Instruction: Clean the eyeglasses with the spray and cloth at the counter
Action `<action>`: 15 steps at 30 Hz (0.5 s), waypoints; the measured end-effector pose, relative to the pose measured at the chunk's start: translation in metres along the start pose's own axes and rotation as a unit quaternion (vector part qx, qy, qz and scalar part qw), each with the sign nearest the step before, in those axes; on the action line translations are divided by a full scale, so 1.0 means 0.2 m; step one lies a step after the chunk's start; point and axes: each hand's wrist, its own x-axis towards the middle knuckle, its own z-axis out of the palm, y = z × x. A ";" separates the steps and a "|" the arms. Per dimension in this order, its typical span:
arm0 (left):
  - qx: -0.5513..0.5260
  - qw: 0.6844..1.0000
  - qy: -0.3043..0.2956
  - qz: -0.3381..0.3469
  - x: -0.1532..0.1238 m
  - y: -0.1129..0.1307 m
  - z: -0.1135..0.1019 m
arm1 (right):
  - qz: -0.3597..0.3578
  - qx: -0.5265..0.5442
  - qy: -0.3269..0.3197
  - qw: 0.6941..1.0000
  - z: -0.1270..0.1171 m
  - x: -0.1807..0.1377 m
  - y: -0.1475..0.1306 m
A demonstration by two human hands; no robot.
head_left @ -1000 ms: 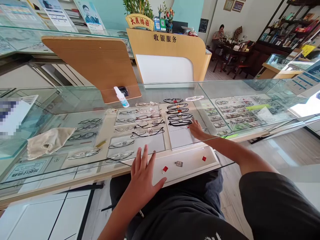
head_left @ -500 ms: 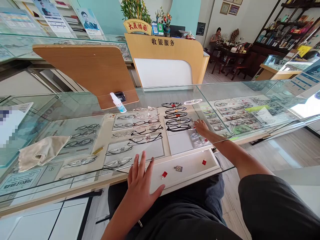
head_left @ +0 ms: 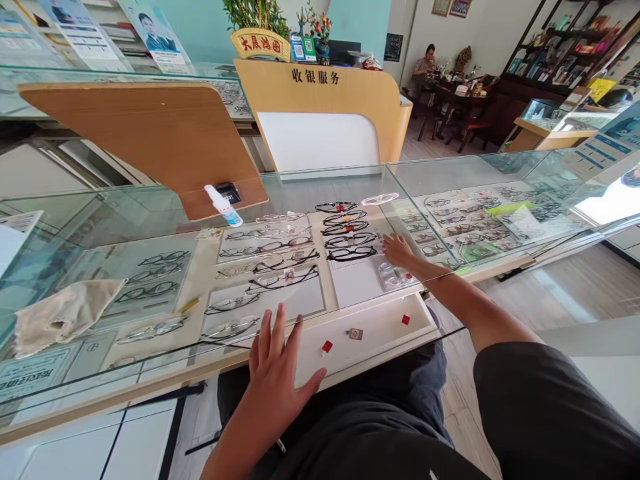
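Observation:
My left hand (head_left: 277, 373) rests at the front edge of the glass counter, palm down, fingers spread and holding nothing. Reaching under the glass into the pulled-out drawer, my right hand (head_left: 399, 252) has its fingers stretched out beside a column of dark-framed eyeglasses (head_left: 351, 254). Whether its fingertips touch a frame I cannot tell. Clear-wrapped eyeglasses (head_left: 391, 275) lie just below that hand. Toward the front of the drawer (head_left: 375, 350) are a red tag (head_left: 327, 347), a grey tag (head_left: 355, 333) and another red tag (head_left: 406, 319).
On the glass top stand a white spray bottle (head_left: 224, 205) and a crumpled beige cloth (head_left: 67, 315). A brown wooden board (head_left: 150, 140) lies behind the bottle. More eyeglasses (head_left: 283, 279) fill the case. Beyond is a cashier desk (head_left: 320, 100); a person (head_left: 425, 65) sits at a far table.
The view has shifted slightly, so the counter appears a little farther left and higher. My right hand's fingers look a bit more spread; my left hand keeps its place.

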 end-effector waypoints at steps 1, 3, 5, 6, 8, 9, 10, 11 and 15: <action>0.003 1.000 0.000 -0.001 0.00 0.00 0.00 | 0.002 0.003 0.002 1.000 0.00 0.00 0.00; 0.007 1.000 -0.001 -0.002 0.00 0.00 0.01 | 0.003 0.011 0.004 1.000 0.00 0.00 0.00; 0.006 1.000 -0.002 -0.003 0.00 0.00 0.01 | 0.003 0.020 0.005 1.000 0.00 0.00 0.00; 0.005 1.000 -0.001 -0.004 0.01 0.00 0.01 | 0.004 0.025 0.006 1.000 0.00 0.00 0.00; 0.007 1.000 0.001 -0.006 0.01 -0.01 0.01 | 0.006 0.031 0.007 0.999 0.00 0.00 0.00; 0.010 1.000 0.001 -0.006 0.01 -0.01 0.01 | 0.006 0.033 0.007 0.999 0.00 0.00 0.00; 0.013 1.000 0.000 -0.006 0.01 -0.01 0.02 | 0.006 0.036 0.007 0.999 0.00 0.00 0.00; 0.014 1.000 -0.002 -0.005 0.01 -0.01 0.02 | 0.006 0.039 0.006 0.999 0.00 0.00 0.00; 0.011 1.000 -0.010 -0.006 0.01 -0.01 0.01 | 0.004 0.049 0.000 0.999 -0.01 0.00 0.02</action>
